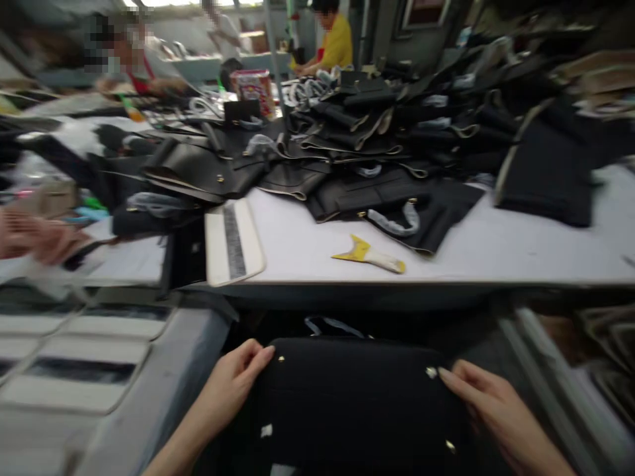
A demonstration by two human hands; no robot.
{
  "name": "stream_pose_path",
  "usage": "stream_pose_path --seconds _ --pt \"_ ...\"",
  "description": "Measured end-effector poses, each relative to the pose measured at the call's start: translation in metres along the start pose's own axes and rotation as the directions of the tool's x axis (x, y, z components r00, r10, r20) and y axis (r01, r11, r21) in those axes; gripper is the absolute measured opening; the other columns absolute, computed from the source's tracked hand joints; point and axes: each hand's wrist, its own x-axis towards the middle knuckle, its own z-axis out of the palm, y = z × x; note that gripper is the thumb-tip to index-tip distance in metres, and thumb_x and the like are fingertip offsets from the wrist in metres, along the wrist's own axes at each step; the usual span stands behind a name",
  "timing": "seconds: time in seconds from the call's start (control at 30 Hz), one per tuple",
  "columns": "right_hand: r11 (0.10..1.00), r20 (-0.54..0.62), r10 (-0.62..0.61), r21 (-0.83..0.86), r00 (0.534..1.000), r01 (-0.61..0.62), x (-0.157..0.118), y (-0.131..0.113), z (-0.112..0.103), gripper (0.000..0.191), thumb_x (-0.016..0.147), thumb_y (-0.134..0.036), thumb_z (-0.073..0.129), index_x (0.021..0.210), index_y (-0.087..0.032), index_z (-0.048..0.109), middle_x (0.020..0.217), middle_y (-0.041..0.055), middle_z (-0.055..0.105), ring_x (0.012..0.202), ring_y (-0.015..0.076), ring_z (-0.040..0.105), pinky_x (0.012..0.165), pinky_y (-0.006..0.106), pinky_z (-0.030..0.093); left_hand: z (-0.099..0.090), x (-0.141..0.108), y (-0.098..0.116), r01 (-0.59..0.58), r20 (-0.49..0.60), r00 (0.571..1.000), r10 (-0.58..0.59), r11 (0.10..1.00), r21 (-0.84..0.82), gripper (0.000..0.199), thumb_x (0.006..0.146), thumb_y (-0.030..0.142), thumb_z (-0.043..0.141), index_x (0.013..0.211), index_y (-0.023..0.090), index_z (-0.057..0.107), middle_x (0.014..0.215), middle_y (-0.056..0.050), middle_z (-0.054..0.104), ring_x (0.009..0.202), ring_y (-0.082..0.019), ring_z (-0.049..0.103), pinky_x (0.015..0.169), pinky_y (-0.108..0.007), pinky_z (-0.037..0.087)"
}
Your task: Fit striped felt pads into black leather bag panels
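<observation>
A black panel (357, 403) with small shiny metal pieces near its corners is held up in front of me, below the table's front edge. My left hand (243, 373) pinches its upper left corner between thumb and fingers. At the upper right corner, my right hand (481, 390) grips the edge, its thumb beside a metal piece. Behind the panel's top edge shows a wrapped handle (332, 325). On the white table (292, 244) lie a yellow and white tool (370, 254) and a cream panel with a dark strip (235, 242).
Black pieces with wrapped handles (357, 185) are heaped across the table. Cream panels (74, 370) lie in rows on a surface at the left. Stacked material (610, 350) stands at the lower right. Beyond the table are a person in yellow (337, 39) and other people.
</observation>
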Motion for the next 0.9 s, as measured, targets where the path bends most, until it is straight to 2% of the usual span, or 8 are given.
stream_pose_path --seconds 0.1,0.2,0.43,0.57,0.67,0.8,0.9 --pt "1.0 0.007 -0.018 0.014 1.0 0.018 -0.002 -0.013 0.004 0.052 0.074 -0.068 0.063 0.061 -0.022 0.042 0.05 -0.0068 0.034 0.042 0.0085 0.034 0.04 0.022 0.025 -0.001 0.007 -0.008 0.037 0.058 0.998 -0.04 0.998 0.044 0.058 0.078 0.077 0.05 0.068 0.02 0.052 0.064 0.003 0.042 0.062 -0.016 0.041 0.055 -0.024 0.034" --pt "0.999 0.0 -0.018 0.035 1.0 0.018 -0.002 -0.015 0.004 0.049 0.075 -0.064 0.063 0.062 -0.022 0.041 0.048 -0.0082 0.035 0.04 0.0077 0.034 0.039 0.022 0.025 -0.003 0.013 -0.015 0.035 0.084 0.996 -0.04 0.998 0.055 0.061 0.072 0.082 0.052 0.066 0.021 0.052 0.061 0.003 0.046 0.06 -0.016 0.044 0.054 -0.024 0.037" --pt "0.998 -0.01 -0.046 0.031 0.999 0.046 -0.002 -0.014 0.002 0.045 0.077 -0.059 0.062 0.061 -0.022 0.041 0.048 -0.0082 0.036 0.039 0.0079 0.035 0.037 0.021 0.024 -0.003 0.015 -0.023 -0.018 0.084 0.996 0.008 0.992 0.125 0.062 0.073 0.083 0.048 0.066 0.022 0.052 0.061 0.002 0.047 0.061 -0.018 0.047 0.058 -0.026 0.041" --pt "0.998 -0.013 -0.062 0.019 0.998 0.062 -0.003 -0.014 0.002 0.043 0.078 -0.057 0.06 0.061 -0.023 0.04 0.048 -0.0082 0.037 0.04 0.0082 0.036 0.038 0.022 0.024 -0.002 0.012 -0.021 0.001 0.039 0.999 -0.009 0.982 0.191 0.065 0.071 0.086 0.045 0.067 0.022 0.053 0.059 0.002 0.047 0.059 -0.018 0.049 0.058 -0.027 0.039" --pt "0.996 -0.046 -0.069 -0.051 0.997 0.067 -0.004 -0.011 0.002 0.042 0.079 -0.056 0.06 0.062 -0.023 0.042 0.048 -0.0075 0.039 0.041 0.0091 0.039 0.038 0.022 0.027 -0.001 0.009 -0.019 0.019 0.003 1.0 -0.02 0.977 0.212 0.065 0.068 0.087 0.046 0.068 0.023 0.053 0.058 0.003 0.049 0.058 -0.019 0.049 0.057 -0.027 0.038" --pt "0.988 -0.12 -0.083 -0.138 0.989 0.066 -0.002 -0.004 0.003 0.042 0.08 -0.057 0.062 0.063 -0.022 0.045 0.05 -0.0058 0.043 0.043 0.0101 0.043 0.041 0.023 0.029 0.003 0.004 -0.018 0.034 -0.042 0.999 -0.027 0.985 0.171 0.062 0.071 0.084 0.051 0.071 0.022 0.052 0.058 0.003 0.05 0.058 -0.018 0.049 0.055 -0.026 0.036" --pt "0.976 -0.158 -0.109 -0.203 0.982 0.075 -0.006 0.0 0.005 0.046 0.082 -0.06 0.059 0.061 -0.023 0.042 0.049 -0.0051 0.043 0.045 0.0108 0.043 0.044 0.024 0.03 0.007 -0.006 -0.017 -0.001 -0.06 0.998 0.004 0.999 0.051 0.053 0.075 0.074 0.059 0.078 0.021 0.054 0.064 0.003 0.054 0.061 -0.017 0.051 0.055 -0.025 0.038"
